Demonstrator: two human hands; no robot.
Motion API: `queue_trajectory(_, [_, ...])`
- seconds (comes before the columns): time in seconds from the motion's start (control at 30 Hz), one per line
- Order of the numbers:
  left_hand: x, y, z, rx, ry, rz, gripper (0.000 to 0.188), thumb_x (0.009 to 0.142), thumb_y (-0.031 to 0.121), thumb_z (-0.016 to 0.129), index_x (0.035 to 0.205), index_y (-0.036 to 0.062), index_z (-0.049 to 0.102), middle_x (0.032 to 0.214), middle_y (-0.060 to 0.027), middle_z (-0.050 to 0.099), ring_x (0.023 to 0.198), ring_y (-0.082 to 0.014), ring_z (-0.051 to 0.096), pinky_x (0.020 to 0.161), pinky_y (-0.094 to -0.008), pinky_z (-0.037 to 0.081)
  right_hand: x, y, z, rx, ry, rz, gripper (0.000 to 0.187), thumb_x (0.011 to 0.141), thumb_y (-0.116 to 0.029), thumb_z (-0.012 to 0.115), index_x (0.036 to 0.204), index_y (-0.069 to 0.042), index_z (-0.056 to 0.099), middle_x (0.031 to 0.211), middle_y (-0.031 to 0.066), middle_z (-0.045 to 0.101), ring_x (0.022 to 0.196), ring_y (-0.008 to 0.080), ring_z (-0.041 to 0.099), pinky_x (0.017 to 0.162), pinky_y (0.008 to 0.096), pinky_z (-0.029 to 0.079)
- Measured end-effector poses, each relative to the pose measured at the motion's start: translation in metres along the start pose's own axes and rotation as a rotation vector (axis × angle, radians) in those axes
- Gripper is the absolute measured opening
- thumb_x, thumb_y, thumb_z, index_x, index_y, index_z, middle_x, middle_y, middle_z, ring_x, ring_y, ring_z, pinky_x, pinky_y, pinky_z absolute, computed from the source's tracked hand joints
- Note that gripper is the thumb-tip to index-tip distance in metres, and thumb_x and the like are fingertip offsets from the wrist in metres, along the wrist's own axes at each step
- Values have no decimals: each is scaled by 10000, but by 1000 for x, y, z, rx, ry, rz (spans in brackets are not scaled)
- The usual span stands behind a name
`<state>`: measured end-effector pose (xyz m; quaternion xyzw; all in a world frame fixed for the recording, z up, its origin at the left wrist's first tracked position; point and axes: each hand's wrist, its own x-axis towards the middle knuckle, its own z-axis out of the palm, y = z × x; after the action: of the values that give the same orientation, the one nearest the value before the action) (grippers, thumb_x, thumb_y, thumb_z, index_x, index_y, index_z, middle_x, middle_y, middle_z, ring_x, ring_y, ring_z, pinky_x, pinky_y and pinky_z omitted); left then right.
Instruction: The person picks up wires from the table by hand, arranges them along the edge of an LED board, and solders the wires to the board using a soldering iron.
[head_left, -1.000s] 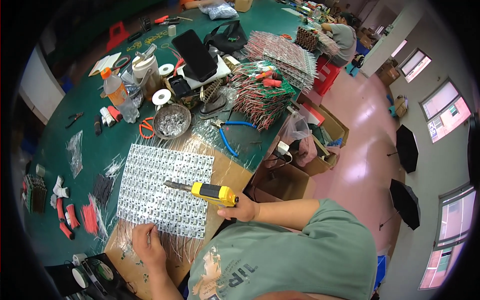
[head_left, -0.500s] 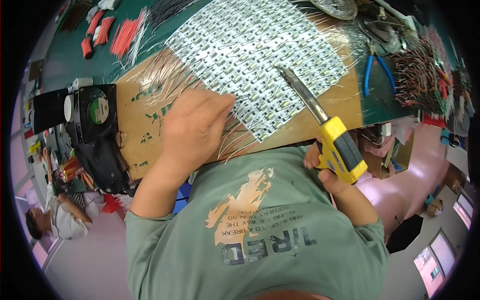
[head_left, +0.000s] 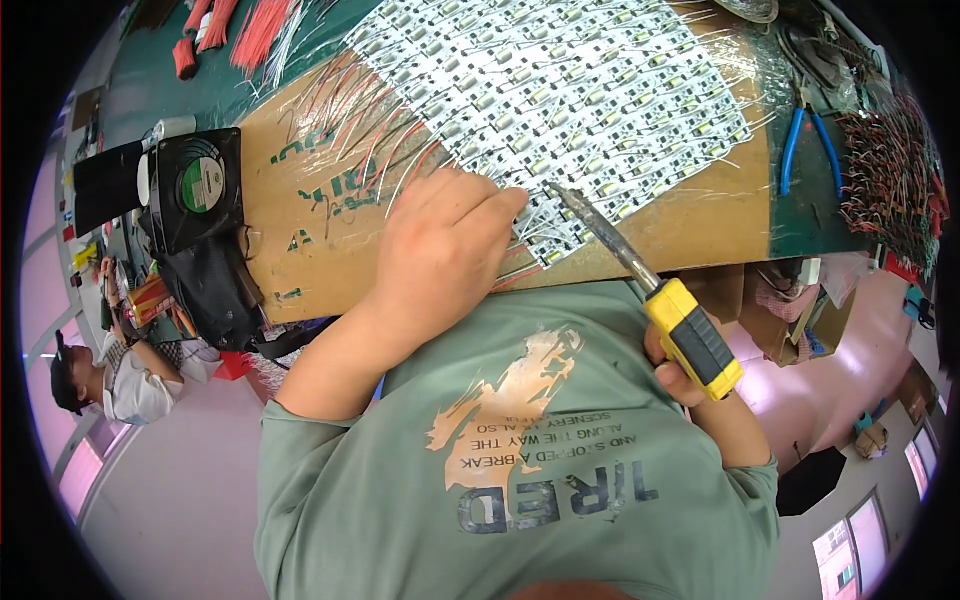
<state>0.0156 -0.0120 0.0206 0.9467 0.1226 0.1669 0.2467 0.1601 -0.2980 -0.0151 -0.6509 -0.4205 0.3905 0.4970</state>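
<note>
A white sheet of small circuit boards with LEDs and thin wires lies on a brown board. My left hand rests at its near left edge, thumb and fingers pinched together; what sits between them is too small to make out. My right hand grips the yellow and black handle of a soldering iron. Its metal tip meets or hovers just over the near part of the sheet, a short way right of my left fingertips. Red and white wires stick out along the sheet's left edge.
A black fan stands left on the brown cardboard-like board. Blue-handled pliers and a heap of wired parts lie right. Red wire bundles are at the far left. Another person sits off to the left.
The iron's tip has come nearer to me, toward the sheet's near corner. My left hand has moved right, closing the gap to the tip. The whole view has shifted a little.
</note>
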Motion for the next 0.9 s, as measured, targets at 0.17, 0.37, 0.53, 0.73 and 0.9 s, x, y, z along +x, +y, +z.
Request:
queue_trajectory(0.17, [1,0,2,30,-18,33,249,708,-27,698,948,40,691,813,-78,615,739,-253,588,669,-360,469,2,-1,-3,-32,-20,-27,572,800,-444,714,1113,18,590,859,116,651,711,309,653,648,352,518])
queue_trajectory(0.37, [-1,-1,3,17,-5,34,248,702,-27,699,941,41,692,809,-74,615,741,-254,591,674,-358,474,3,-2,-1,-92,-13,-54,558,811,-445,704,1106,14,585,844,118,645,697,312,648,629,356,510])
queue_trajectory(0.53, [-2,-1,3,15,-4,29,249,699,-21,702,939,44,693,805,-72,617,736,-253,591,669,-357,475,1,-9,1,-82,-18,79,546,810,-486,691,1071,-17,588,820,115,631,684,329,632,612,383,501])
queue_trajectory(0.73, [-3,-3,7,19,31,42,242,699,-17,700,934,44,695,797,-69,617,729,-250,593,664,-359,480,-3,-6,4,-138,8,110,543,805,-527,673,1032,-40,597,804,114,618,683,340,619,597,398,490])
queue_trajectory(0.9, [-4,-3,9,28,46,48,239,696,-15,703,928,44,695,789,-67,613,717,-247,590,653,-358,481,0,-5,2,-168,-16,103,503,799,-526,671,960,-55,603,787,113,608,676,344,606,584,405,477])
